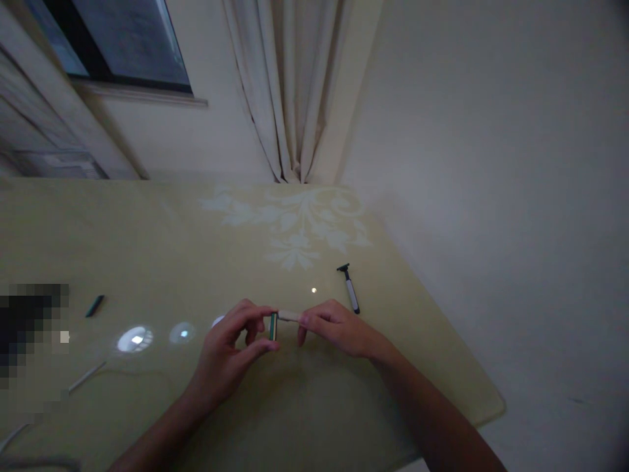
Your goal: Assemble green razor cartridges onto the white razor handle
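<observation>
The forearms (432,400) lie nearest my camera, the left hand's (228,351) fingers pinching a green-striped razor cartridge (273,326) by its ends, inward of the surface's (432,341) right edge, where pressure from the right hand's (339,328) pinched pale stick (288,316) could spring it loose.

The right hand (339,328) hides one end of the pale stick (289,316); whether the other end touches the green-edged piece (273,326) is too small to tell. Coarse blocks blur a dark object (29,321), cut by the left edge. The bottom edge crops a white thing (413,466); the top crops the window (132,39).
</observation>
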The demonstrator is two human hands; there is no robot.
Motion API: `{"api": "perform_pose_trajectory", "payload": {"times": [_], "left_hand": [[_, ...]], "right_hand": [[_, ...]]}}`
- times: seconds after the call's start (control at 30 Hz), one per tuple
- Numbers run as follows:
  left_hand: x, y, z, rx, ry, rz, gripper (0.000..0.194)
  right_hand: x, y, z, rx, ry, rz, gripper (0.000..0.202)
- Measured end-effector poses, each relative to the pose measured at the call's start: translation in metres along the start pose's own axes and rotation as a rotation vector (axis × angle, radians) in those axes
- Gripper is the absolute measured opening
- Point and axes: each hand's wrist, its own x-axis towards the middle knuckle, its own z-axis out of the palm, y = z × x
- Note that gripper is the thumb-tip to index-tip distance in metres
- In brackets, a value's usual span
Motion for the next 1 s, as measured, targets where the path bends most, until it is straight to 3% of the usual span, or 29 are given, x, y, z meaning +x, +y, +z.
{"api": "perform_pose_trajectory", "payload": {"times": [0.57, 1.0], "left_hand": [[0.0019, -0.0015, -0.0002, -0.001, 0.003, 0.018, 0.031], [0.0007, -0.0037, -0.001, -0.026, 0.037, -0.02, 0.03]], "right_hand": [[0.0006, -0.0013, 0.0045, 0.11, -0.038, -0.072, 0.06], [0.0029, -0.0001, 0.0033, 0.018, -0.025, -0.02, 0.059]]}}
